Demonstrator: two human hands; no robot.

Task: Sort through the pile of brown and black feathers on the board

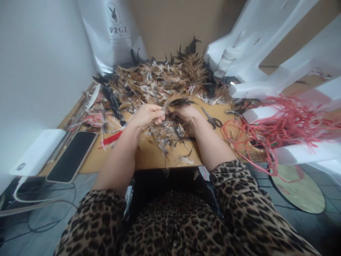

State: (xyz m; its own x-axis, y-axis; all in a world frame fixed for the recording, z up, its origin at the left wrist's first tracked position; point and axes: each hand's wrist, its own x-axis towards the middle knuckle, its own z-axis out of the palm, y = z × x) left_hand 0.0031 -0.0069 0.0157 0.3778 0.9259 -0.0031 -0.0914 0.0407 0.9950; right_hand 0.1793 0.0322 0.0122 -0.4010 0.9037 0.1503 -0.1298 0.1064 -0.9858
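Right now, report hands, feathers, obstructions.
Left hand pinching feathers. Right hand at the same feathers, fingertips hidden. Scissors beside right hand. Loose feathers below both hands.

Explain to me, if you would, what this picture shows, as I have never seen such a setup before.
There is no machine here: a person works with two bare hands. The single picture comes from a camera worn on the head, looking forward and down, so the sleeves reach in from below.

On the table lies a large pile of feathers, with a smaller heap nearer the person. Scissors and tangled red strands are on the right; a phone is on the left.

The left hand pinches some feathers between its fingers. The right hand is close beside them, but its fingers are too hidden to tell their grip.
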